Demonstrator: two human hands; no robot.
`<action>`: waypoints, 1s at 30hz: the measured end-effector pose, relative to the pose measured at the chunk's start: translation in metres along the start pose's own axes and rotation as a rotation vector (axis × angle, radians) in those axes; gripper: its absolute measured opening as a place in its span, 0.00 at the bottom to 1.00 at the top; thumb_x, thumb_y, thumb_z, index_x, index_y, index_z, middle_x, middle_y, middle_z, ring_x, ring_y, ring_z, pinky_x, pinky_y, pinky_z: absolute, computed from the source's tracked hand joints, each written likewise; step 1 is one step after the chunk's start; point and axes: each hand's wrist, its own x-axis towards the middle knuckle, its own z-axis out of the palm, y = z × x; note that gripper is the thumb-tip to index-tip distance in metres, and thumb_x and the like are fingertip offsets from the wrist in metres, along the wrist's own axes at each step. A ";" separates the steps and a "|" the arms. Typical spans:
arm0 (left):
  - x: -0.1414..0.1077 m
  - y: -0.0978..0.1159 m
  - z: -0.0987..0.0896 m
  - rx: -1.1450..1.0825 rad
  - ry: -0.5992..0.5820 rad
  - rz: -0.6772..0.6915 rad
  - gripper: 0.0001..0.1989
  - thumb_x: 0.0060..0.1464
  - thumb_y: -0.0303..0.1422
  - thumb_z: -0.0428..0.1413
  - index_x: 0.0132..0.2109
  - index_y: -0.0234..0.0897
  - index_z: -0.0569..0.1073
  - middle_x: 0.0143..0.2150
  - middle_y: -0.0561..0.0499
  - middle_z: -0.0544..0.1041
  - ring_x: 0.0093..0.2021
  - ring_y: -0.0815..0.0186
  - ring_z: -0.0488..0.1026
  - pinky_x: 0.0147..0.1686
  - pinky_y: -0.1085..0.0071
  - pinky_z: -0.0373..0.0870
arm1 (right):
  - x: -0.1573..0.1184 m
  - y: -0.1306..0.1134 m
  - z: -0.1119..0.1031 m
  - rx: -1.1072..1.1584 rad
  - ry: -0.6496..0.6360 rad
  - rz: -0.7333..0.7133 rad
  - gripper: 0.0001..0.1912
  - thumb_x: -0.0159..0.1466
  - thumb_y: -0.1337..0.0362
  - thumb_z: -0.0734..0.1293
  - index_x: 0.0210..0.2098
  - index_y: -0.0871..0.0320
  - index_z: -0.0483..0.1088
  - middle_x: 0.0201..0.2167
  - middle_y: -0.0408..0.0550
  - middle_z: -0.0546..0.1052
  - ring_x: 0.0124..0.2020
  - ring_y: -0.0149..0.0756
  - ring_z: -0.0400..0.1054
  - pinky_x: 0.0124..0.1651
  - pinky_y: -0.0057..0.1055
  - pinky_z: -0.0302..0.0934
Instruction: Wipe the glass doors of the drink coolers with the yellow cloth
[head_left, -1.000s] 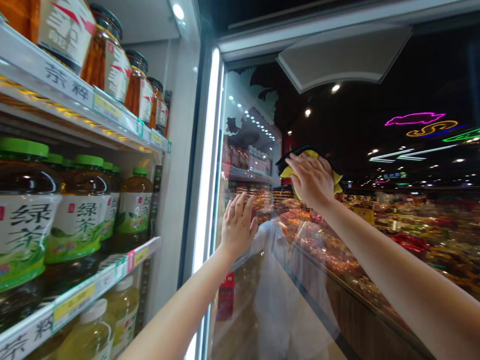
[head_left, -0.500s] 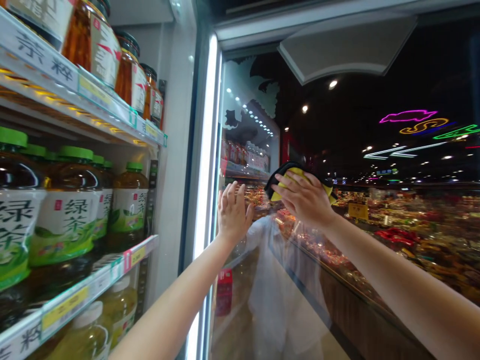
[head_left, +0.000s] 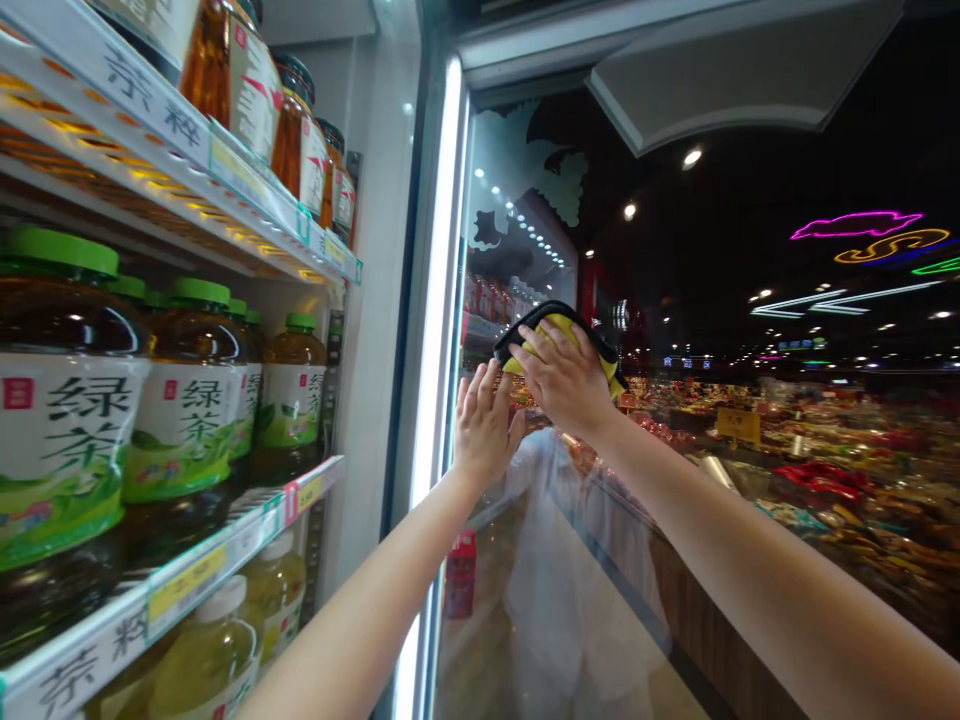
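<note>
A glass door (head_left: 622,560) of a drinks cooler stands in front of me, with a faint reflection of a person in a light top. My right hand (head_left: 564,378) presses a yellow cleaning cloth (head_left: 551,325) with a black edge flat on the glass, its fingers spread over it. Just left of the cloth, my left hand (head_left: 484,425) rests with fingers stretched out against the glass near the lit door edge. It holds nothing. The fingertips of my left hand come close to the cloth's lower left edge.
Cooler shelves to the left carry green-capped tea bottles (head_left: 184,390) and amber bottles (head_left: 251,90). A bright light strip (head_left: 439,330) runs down the door frame. Beyond the glass are heaps of packaged goods (head_left: 825,490) and neon signs (head_left: 855,225).
My right hand has slid the cloth leftward and slightly up on the glass, closer to my left hand. The whole view has shifted, with the shelves appearing further right.
</note>
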 end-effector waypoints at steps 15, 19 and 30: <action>-0.057 -0.019 -0.019 -0.046 -0.076 -0.043 0.27 0.68 0.33 0.48 0.72 0.48 0.60 0.74 0.39 0.57 0.76 0.48 0.51 0.71 0.41 0.54 | 0.052 -0.005 0.020 0.031 0.036 0.154 0.22 0.74 0.62 0.55 0.63 0.50 0.70 0.70 0.48 0.66 0.73 0.51 0.52 0.74 0.60 0.38; -0.068 -0.019 -0.022 -0.061 -0.105 -0.055 0.29 0.67 0.35 0.50 0.73 0.43 0.57 0.74 0.37 0.57 0.75 0.46 0.52 0.70 0.41 0.57 | -0.003 -0.034 0.015 0.052 -0.086 -0.031 0.22 0.74 0.63 0.58 0.64 0.49 0.69 0.70 0.46 0.66 0.73 0.46 0.53 0.75 0.54 0.40; -0.088 -0.025 -0.025 -0.073 -0.115 -0.013 0.30 0.68 0.33 0.49 0.74 0.42 0.53 0.74 0.36 0.56 0.76 0.48 0.51 0.70 0.44 0.59 | 0.050 -0.012 0.025 0.064 0.105 0.209 0.24 0.74 0.61 0.54 0.64 0.49 0.70 0.70 0.48 0.67 0.72 0.54 0.52 0.73 0.62 0.39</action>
